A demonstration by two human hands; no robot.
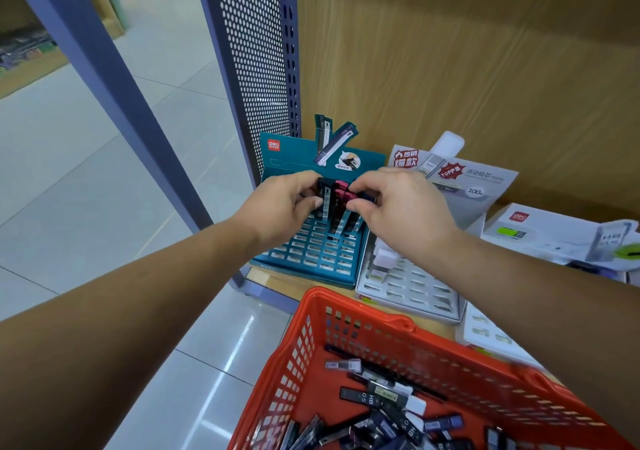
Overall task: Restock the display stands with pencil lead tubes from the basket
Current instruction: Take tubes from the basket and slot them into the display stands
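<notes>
- Fingers (pixel 313 202) of left hand (pixel 280 204) and right hand (pixel 398 207) pinch lead tubes (pixel 341 190) at back of teal stand (pixel 311 252).
- Stand on wooden shelf (pixel 277 283); red basket (pixel 415 349) holds more tubes.
- Grey tiled floor (pixel 86 172) at left.

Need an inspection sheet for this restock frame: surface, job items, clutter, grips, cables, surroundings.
Surface: wooden shelf, carrying the stands.
Job's things: teal stand, most slots empty; white stand, mostly empty; red basket holding loose tubes.
Clutter: white box at right.
Grips: left hand and right hand both hold a tube bundle over the teal stand.
Cables: nothing seen.
Surroundings: perforated panel, tiled floor.
</notes>
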